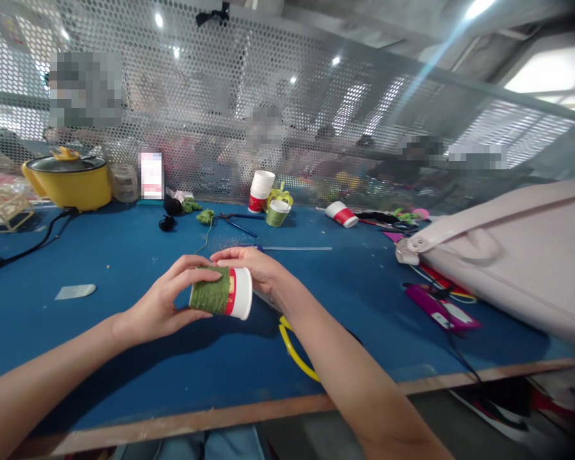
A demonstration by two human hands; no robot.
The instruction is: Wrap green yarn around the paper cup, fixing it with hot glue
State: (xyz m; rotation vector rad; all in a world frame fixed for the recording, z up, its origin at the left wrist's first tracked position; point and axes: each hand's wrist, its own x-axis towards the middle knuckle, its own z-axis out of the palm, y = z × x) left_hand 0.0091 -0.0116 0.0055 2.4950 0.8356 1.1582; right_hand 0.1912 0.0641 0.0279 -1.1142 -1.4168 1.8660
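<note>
My left hand (160, 297) is closed around a paper cup (240, 294) lying sideways, its white rim facing right. Green yarn (211, 291) is wound round the cup's lower part, leaving a red band and white rim bare. My right hand (249, 265) reaches behind the cup, its bent fingertips close together near the far side of the winding; what they pinch, if anything, is hidden. A loose green strand runs from a small green yarn ball (205, 217) towards the cup. Under my right forearm, a yellow loop handle (294, 354) shows in part.
Behind stand stacked paper cups (262, 185), a green-wrapped cup (278, 214) and pliers (239, 220). Another cup (341, 214) lies tipped. A yellow electric pot (76, 182) is far left; a pale bag (512, 255) and purple glue gun (441, 310) are right. A perforated screen (306, 96) stands behind.
</note>
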